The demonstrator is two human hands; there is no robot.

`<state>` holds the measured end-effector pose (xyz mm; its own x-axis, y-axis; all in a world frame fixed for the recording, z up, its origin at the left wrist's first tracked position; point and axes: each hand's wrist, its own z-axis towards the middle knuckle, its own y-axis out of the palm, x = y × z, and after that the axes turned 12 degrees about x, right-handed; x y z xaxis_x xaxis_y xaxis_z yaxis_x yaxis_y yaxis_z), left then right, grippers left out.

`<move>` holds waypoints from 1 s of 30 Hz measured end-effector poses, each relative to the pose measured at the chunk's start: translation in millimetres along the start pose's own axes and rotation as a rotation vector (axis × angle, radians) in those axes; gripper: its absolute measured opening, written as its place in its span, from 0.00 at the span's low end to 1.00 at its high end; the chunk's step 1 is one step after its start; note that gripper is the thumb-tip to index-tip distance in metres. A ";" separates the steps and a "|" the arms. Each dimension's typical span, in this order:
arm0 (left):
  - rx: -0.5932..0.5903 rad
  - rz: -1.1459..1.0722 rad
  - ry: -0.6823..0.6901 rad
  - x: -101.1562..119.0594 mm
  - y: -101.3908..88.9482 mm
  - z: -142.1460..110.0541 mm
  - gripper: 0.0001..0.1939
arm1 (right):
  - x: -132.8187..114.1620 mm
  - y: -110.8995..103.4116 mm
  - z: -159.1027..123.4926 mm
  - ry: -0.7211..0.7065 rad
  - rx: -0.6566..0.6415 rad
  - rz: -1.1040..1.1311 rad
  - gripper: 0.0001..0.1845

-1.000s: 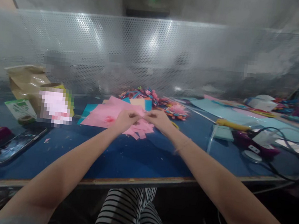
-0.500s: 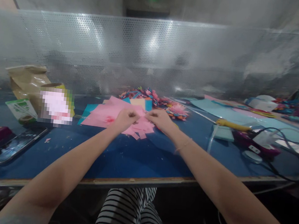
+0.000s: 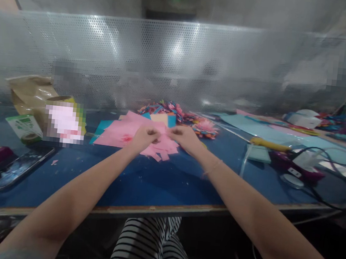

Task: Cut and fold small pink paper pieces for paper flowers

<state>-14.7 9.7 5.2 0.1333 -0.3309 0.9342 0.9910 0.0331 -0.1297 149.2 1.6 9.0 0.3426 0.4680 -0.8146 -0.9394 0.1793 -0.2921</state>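
My left hand [image 3: 143,138] is closed in a pinch over a spread pile of pink paper sheets [image 3: 115,133]. Facing it, my right hand [image 3: 187,138] pinches too, its fingertips a short gap away. Between the two sets of fingertips is a small piece of pink paper [image 3: 163,133], hard to tell from the pink sheets behind it. Cut pink paper strips [image 3: 161,155] lie just below the hands. Blue sheets [image 3: 99,129] stick out from under the pile on the left, and a cream sheet [image 3: 161,118] lies behind it.
Behind the pile are colourful paper flowers [image 3: 205,129]. On the left lie a phone [image 3: 17,169], a roll of tape [image 3: 30,138] and a brown paper bag [image 3: 31,92]. A yellow-handled tool [image 3: 270,145], a purple power strip [image 3: 295,167] with cables and light-blue sheets [image 3: 259,128] occupy the right.
My fingertips have shifted only slightly, the left ones a little to the left. Both arms and the things on the table stay where they were.
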 end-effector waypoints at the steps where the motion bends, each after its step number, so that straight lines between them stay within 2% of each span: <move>1: -0.007 -0.003 -0.001 -0.2 0.0 0.0 0.06 | -0.4 0.0 0.1 0.002 0.000 -0.003 0.09; 6: -0.052 -0.016 0.041 -4.2 0.1 0.2 0.09 | -2.4 2.1 -0.2 0.035 -0.010 0.040 0.10; 10: -0.022 0.003 0.099 -4.4 -0.3 1.7 0.09 | -2.3 5.2 -1.2 0.073 0.004 0.130 0.11; 15: 0.081 -0.173 0.035 -3.2 1.1 3.0 0.11 | -2.0 8.2 -4.0 0.193 -0.057 0.239 0.11; 19: 0.085 -0.267 0.003 -3.4 5.9 -1.4 0.11 | -2.5 8.5 -5.2 0.135 -0.056 0.225 0.12; 22: 0.058 -0.241 0.011 -1.7 8.6 -5.4 0.10 | -0.9 8.0 -3.9 0.106 -0.025 0.206 0.12; 26: 0.083 -0.115 0.061 0.5 8.3 -7.1 0.07 | 3.7 7.8 -0.9 0.116 0.028 0.241 0.11; 30: 0.089 -0.016 0.073 -2.5 6.3 -4.8 0.06 | 5.4 8.1 -0.2 0.183 -0.038 0.316 0.10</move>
<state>-8.8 6.2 0.5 0.1195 -0.4000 0.9087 0.9906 0.1099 -0.0819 143.5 5.3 2.2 0.0313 0.3322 -0.9427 -0.9995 0.0164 -0.0274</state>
